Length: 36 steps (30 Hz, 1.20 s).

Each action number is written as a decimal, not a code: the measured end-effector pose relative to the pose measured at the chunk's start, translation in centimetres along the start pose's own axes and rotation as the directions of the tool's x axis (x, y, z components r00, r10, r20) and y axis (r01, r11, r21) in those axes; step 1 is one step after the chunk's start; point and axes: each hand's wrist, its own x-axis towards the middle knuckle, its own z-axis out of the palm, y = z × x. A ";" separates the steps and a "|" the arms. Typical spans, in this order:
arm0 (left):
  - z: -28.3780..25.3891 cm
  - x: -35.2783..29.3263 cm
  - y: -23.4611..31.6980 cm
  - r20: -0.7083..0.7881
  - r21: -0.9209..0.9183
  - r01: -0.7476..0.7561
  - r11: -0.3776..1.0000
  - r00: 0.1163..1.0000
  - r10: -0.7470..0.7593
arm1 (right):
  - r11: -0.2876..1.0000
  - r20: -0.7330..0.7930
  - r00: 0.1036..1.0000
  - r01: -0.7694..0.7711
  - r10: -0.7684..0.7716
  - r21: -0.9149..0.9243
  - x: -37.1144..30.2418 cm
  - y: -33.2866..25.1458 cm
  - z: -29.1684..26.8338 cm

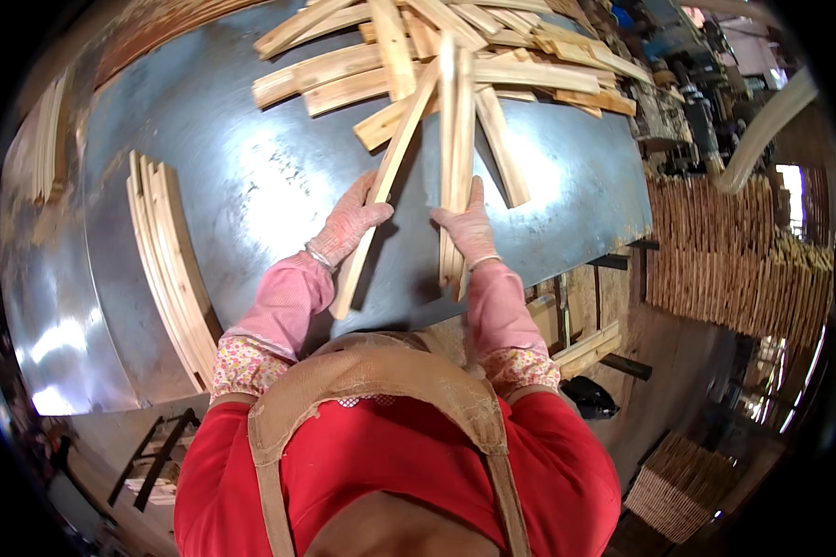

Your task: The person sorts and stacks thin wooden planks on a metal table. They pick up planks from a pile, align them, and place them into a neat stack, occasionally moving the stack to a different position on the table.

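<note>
My left hand (352, 219), in a pale work glove, is closed around a long wooden slat (397, 153). That slat slants from the pile down toward me. To its right, my gloved right hand (470, 226) grips a bundle of wooden slats (458, 130) standing side by side, their near ends past my fingers. Both hands are above the shiny metal tabletop (279, 186). A heap of loose wooden slats (344, 82) lies crisscrossed beyond them, and one loose slat (503, 148) points toward me just right of the bundle.
A neat row of slats (169, 251) lies on the table at the left, with another small stack (51, 139) farther left. Tall stacks of wood strips (715, 246) stand at the right, near a pale hose (771, 125). Black metal bars (625, 366) jut out below the table's right side.
</note>
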 end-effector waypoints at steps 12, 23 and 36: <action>-17.6 -13.1 -5.5 -0.246 -0.830 -0.054 0.555 0.929 -0.277 | 0.735 0.797 0.581 -0.467 -0.164 0.492 -5.5 -9.9 17.6; -17.9 -25.5 -3.6 -0.628 0.761 0.530 0.375 0.456 0.630 | 0.807 0.889 0.452 0.494 0.079 -0.323 -13.7 -14.3 31.4; -22.7 -29.9 -3.3 -0.960 0.250 0.668 0.701 0.263 0.091 | 0.569 0.978 0.202 0.810 -0.043 -0.142 -9.3 -16.1 31.8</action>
